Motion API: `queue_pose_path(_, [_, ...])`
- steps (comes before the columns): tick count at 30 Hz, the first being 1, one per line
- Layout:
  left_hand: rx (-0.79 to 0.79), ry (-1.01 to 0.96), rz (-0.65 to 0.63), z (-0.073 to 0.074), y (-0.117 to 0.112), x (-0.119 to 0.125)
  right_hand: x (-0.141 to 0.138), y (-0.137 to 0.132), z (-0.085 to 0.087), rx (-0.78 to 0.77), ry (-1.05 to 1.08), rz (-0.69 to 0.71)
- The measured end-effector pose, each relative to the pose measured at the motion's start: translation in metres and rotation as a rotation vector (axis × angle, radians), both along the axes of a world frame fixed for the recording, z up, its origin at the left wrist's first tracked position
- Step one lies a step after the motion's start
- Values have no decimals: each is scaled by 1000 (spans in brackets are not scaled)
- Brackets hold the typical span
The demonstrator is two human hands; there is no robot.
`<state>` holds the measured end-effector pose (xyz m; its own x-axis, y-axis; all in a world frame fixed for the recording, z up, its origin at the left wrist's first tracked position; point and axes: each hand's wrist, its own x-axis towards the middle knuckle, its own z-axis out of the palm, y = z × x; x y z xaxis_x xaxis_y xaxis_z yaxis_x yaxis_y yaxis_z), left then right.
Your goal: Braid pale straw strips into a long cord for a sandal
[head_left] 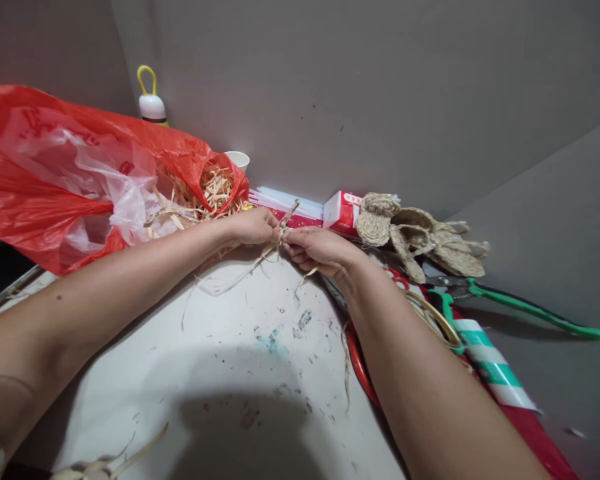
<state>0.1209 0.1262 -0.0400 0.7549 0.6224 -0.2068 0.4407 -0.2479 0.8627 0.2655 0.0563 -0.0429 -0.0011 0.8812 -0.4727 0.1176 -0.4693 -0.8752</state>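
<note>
My left hand [254, 227] and my right hand [320, 252] meet at the far middle of the white table [230, 373]. Both are closed in a pinch on thin pale straw strips [281, 230] twisted between the fingertips. Loose ends of the strips trail down onto the table below the hands. Just left of my left hand lies a red plastic bag [55, 180], its mouth spilling a heap of dried straw [210, 190].
Woven straw pieces [415, 233] lie right of my hands beside a red-and-white box [343, 212]. Green-handled shears [505, 303], a gold ring [437, 320] and a striped roll [490, 363] sit at the right. A white bottle with yellow loop [151, 100] and a paper cup [239, 160] stand by the wall.
</note>
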Motion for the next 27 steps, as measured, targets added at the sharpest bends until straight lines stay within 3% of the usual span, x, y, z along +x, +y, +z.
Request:
queue_pose_path(5, [191, 76, -59, 1, 4, 0, -8, -1, 0, 40, -55, -68])
queue_pose_path(9, [360, 147, -33, 4, 1, 2, -11, -1, -2, 50, -63, -99])
queue_pose_path(15, [609, 271, 55, 15, -28, 7, -11, 1, -4, 55, 39, -137])
queue_pose_path(19, [803, 377, -11, 20, -47, 10, -10, -1, -4, 62, 143, -148])
queue_pose_path(27, [945, 405, -76, 1, -54, 11, -4, 2, -8, 48, 260, -189])
